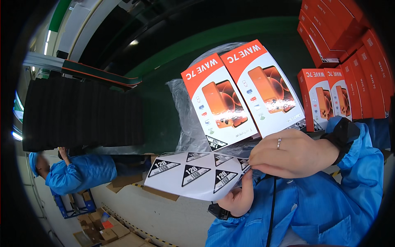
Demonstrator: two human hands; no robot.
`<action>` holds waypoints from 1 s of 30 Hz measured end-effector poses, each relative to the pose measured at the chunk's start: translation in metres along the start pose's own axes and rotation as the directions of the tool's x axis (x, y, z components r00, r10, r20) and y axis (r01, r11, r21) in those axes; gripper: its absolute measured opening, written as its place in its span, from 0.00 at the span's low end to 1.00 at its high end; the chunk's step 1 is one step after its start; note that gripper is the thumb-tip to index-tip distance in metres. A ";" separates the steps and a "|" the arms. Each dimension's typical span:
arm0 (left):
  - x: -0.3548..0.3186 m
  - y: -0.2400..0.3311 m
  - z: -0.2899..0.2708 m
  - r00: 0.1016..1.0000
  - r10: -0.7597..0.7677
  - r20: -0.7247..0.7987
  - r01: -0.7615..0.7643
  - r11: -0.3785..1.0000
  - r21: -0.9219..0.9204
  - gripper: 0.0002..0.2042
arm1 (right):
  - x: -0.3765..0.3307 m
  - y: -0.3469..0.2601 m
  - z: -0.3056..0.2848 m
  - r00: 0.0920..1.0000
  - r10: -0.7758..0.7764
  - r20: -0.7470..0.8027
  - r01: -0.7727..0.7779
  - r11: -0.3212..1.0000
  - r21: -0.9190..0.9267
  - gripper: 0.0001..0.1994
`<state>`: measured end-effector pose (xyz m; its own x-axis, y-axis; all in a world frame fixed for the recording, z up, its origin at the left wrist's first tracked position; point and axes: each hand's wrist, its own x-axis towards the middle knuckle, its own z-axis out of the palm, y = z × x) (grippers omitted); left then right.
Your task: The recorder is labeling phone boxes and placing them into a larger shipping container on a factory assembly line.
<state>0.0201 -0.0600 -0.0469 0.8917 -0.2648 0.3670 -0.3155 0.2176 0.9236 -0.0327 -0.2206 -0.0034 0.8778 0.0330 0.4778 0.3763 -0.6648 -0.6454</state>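
A white sheet of black triangular stickers [197, 187] curves up at its edges in front of me. My left hand [238, 198] grips its right edge, the thumb pressed on top. My right hand [292, 153], with a ring on one finger, pinches at a sticker [243, 163] on that same corner; whether the sticker has come off the sheet is hidden by the fingers. Just beyond lie two white-and-orange phone boxes, a left box [220, 103] and a right box [263, 88], side by side. The left one bears a black triangular sticker [215, 143] at its near corner.
Clear plastic wrap [181, 113] lies under the boxes on a dark green surface [158, 119]. More orange phone boxes [329, 35] are stacked at the right. Black ribbed material [82, 113] stands at the left. Beyond it is another person in blue [82, 173], with cartons [105, 228] on the floor.
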 end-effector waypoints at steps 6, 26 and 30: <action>-0.001 -0.008 -0.002 0.992 0.115 0.047 -0.119 0.989 0.091 0.13 | 0.004 -0.001 -0.006 1.000 0.000 -0.010 -0.002 0.988 -0.157 0.07; 0.006 -0.017 -0.009 0.991 0.046 -0.129 -0.023 0.984 0.179 0.20 | 0.030 0.032 -0.065 0.738 0.532 0.416 -0.594 0.804 0.026 0.03; 0.006 -0.019 -0.010 0.989 0.052 -0.136 -0.028 0.985 0.172 0.21 | 0.030 0.033 -0.063 0.738 0.532 0.414 -0.592 0.806 0.020 0.03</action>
<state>0.0345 -0.0564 -0.0633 0.9100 -0.1226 0.3960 -0.3914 0.0606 0.9182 -0.0130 -0.2889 0.0270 0.9712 -0.0208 -0.2373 -0.2106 -0.5405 -0.8146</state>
